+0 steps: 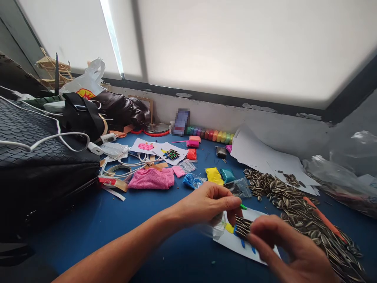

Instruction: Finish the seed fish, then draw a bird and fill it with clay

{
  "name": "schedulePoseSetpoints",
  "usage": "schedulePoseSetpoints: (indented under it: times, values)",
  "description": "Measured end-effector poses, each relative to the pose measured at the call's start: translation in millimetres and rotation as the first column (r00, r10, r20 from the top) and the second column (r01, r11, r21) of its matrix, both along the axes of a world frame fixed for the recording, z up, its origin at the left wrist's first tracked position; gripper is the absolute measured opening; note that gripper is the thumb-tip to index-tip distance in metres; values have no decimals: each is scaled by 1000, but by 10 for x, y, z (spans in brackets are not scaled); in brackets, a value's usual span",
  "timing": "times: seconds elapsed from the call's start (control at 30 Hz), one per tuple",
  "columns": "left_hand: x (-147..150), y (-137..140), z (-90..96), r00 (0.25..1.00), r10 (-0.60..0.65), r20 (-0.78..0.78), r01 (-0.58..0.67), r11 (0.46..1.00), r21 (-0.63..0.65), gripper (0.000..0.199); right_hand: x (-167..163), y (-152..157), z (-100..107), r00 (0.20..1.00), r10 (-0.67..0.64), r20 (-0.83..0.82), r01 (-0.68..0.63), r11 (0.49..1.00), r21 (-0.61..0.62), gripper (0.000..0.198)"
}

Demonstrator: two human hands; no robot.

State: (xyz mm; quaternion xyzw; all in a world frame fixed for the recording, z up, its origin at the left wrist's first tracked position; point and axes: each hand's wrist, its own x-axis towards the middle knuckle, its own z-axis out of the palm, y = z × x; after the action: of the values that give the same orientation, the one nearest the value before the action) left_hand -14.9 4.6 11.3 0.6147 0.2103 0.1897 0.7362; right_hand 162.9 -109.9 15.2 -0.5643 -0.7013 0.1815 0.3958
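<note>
Sheet (225,239), white, qty 1, on blue worktop (103,232), w/ striped seeds (243,226) & yellow/blue bits (243,243). L hand (215,202) pinching sm. green pc. (243,206) just above sheet; R hand (291,245) blurred, thumb & index by seeds, can't tell if gripping. Loose seed pile (273,190) beyond R hand.

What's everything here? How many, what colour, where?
striped seeds: many, black-and-cream, right
thin paper sheet: one, white, front right
decorated paper cards: two, white, mid-table
flat plastic packets: several, mixed colours, mid-table
small packets: many, multicoloured, by wall
fuzzy cloth: one, pink, left
woven bag: one, black, left
leather bag: one, brown, back left
paper stack: one, white, back right
long stick: one, orange, among seeds
small rod: one, green, above sheet
left hand: one, bare, holding rod
right hand: one, blurred, over sheet
</note>
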Motion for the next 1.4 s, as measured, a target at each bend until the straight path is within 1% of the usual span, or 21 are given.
schedulePoseSetpoints:
  times: [0.03, 0.07, 0.1, 0.13, 0.2, 0.27, 0.3, 0.5, 0.6, 0.77, 0.83, 0.9, 0.93, 0.97, 1.03, 1.1, 1.13, 1.2, 1.27, 1.33, 1.4]
  values:
    - [-4, -6, 9, 1000, -18, -6, 18, 1000, 16, 44, 24, 16, 9, 999, -49, -21, 50, 998, 36, 8]
    - [-8, -13, 17, 999, -34, -16, 34, 999, 30, 44, 49, 32, 16, 996, -82, -30, 84, 994, 73, 9]
    - [-13, -21, 23, 999, -47, -28, 48, 998, 43, 45, 72, 47, 19, 997, -79, -19, 81, 992, 92, 15]
    - [-17, -29, 25, 997, -58, -40, 60, 997, 53, 46, 94, 61, 18, 998, -62, -1, 62, 992, 110, 19]
    - [-24, -44, 24, 995, -84, -50, 87, 994, 63, 47, 124, 78, 0, 999, 11, 42, -17, 990, 137, 24]
    - [-28, -57, 19, 993, -104, -51, 108, 991, 77, 49, 139, 85, -28, 994, 77, 73, -88, 983, 163, 23]
    - [-27, -62, 17, 993, -110, -51, 114, 990, 80, 49, 142, 86, -41, 993, 90, 81, -103, 980, 172, 22]
    - [10, -74, -17, 998, -57, -18, 57, 998, 3, 51, 130, 79, -59, 981, 95, 172, -128, 972, 197, 26]
    - [31, -69, -51, 999, -54, -2, 54, 999, -8, 49, 111, 72, -47, 972, 80, 220, -127, 970, 209, 24]
    - [59, -100, -82, 999, -44, -3, 44, 999, 12, 44, 43, 68, -21, 963, 26, 268, -92, 967, 239, 15]
    - [68, -128, -78, 999, -33, -14, 34, 998, 62, 36, 9, 66, -12, 963, -4, 268, -66, 965, 253, 15]
    - [75, -149, -67, 999, -6, -41, 11, 990, 137, 24, -24, 56, 5, 973, -36, 230, -24, 967, 254, 15]
    - [77, -152, -60, 998, 18, -63, -7, 985, 172, 18, -39, 48, 18, 982, -54, 180, 11, 973, 232, 15]
    - [79, -148, -53, 995, 47, -83, -30, 980, 196, 14, -52, 38, 34, 992, -76, 102, 57, 981, 184, 14]
    - [78, -120, -42, 990, 97, -98, -75, 975, 211, 11, -67, 16, 70, 983, -145, -117, 150, 988, 34, 11]
    - [70, -74, -31, 990, 116, -78, -101, 979, 174, 12, -63, 2, 98, 919, -237, -316, 207, 970, -127, 7]
    - [63, -51, -25, 993, 104, -60, -96, 986, 135, 13, -54, 0, 105, 887, -264, -380, 208, 961, -182, 8]
    - [44, -15, -6, 997, 75, -17, -74, 996, 41, 19, -28, 1, 109, 854, -258, -452, 167, 958, -232, 10]
    - [24, 4, 19, 997, 67, 26, -66, 997, -31, 23, 0, 5, 104, 852, -204, -481, 94, 965, -244, 16]
    - [7, 12, 45, 995, 87, 51, -84, 995, -61, 25, 21, 8, 102, 864, -176, -472, 41, 959, -281, 24]
    - [-6, 21, 61, 992, 113, 54, -109, 992, -59, 24, 35, 12, 112, 876, -191, -443, 30, 938, -346, 23]
